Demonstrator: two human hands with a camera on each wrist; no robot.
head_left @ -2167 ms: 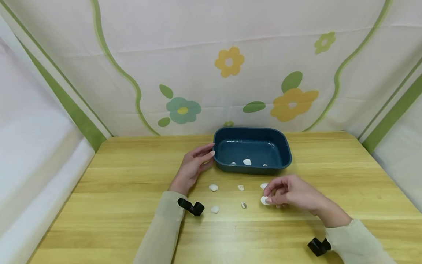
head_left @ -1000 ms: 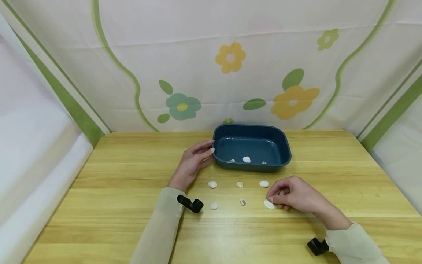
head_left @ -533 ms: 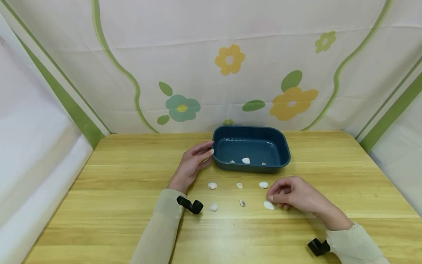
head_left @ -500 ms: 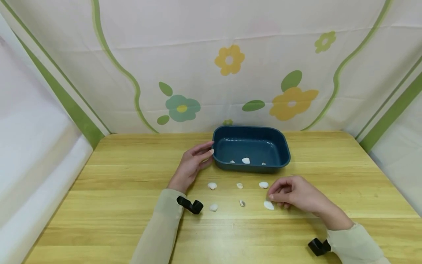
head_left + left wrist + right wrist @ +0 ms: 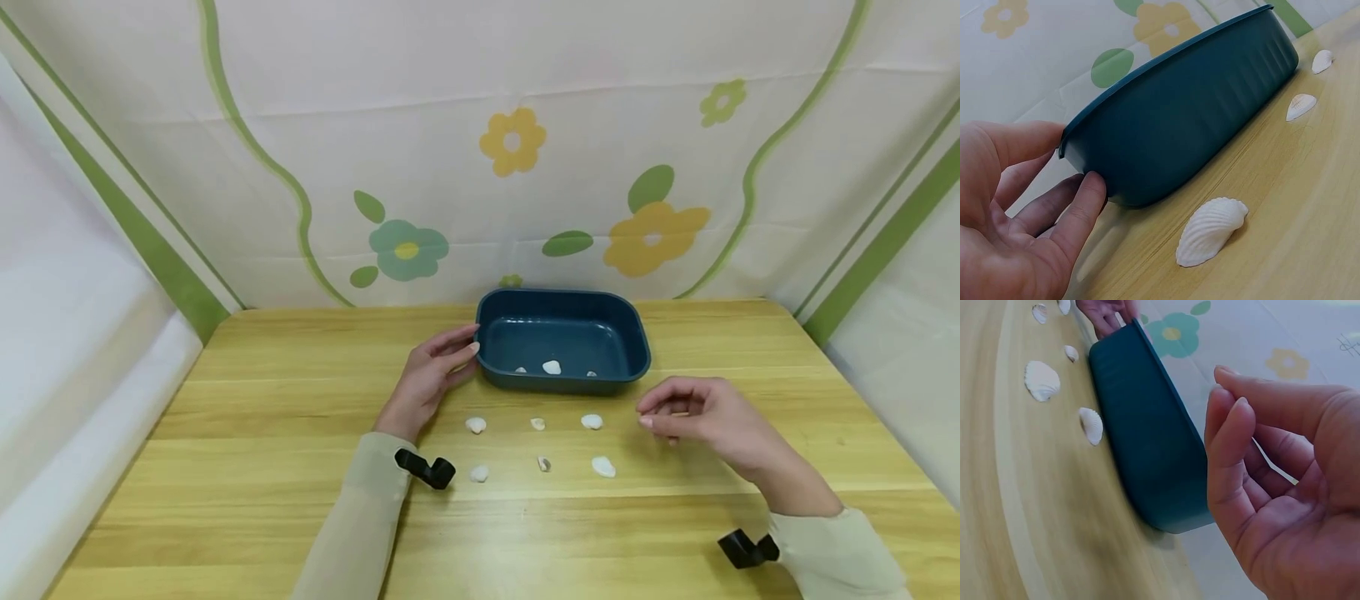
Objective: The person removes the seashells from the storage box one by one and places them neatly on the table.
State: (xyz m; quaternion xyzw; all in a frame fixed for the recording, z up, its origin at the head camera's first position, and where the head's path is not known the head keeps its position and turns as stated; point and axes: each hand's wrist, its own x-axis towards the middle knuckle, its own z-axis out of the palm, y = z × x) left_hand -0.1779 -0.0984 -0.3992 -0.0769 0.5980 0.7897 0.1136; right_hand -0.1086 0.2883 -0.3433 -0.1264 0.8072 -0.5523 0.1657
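Observation:
A dark blue basin (image 5: 562, 385) stands at the back of the table with several small seashells inside. My left hand (image 5: 423, 383) touches its left end from outside, fingertips at the rim and the wall below it. My right hand (image 5: 705, 417) is raised right of the basin, fingers loosely bent, holding nothing. Nearest to it are a white ribbed seashell (image 5: 592, 422) and a larger white seashell (image 5: 603, 467) in the near row. In the left wrist view, a ribbed seashell (image 5: 1211, 231) lies beside the basin's front wall.
In front of the basin are two rows of shells: two small pale shells (image 5: 543, 463) in the middle column and two white shells (image 5: 476, 425) on the left. A flower-print cloth (image 5: 450, 167) hangs behind the wooden table (image 5: 262, 467).
My right hand has set down the larger white shell at the near row's right end, let it go, and moved up and right. The left hand stays at the basin's left end.

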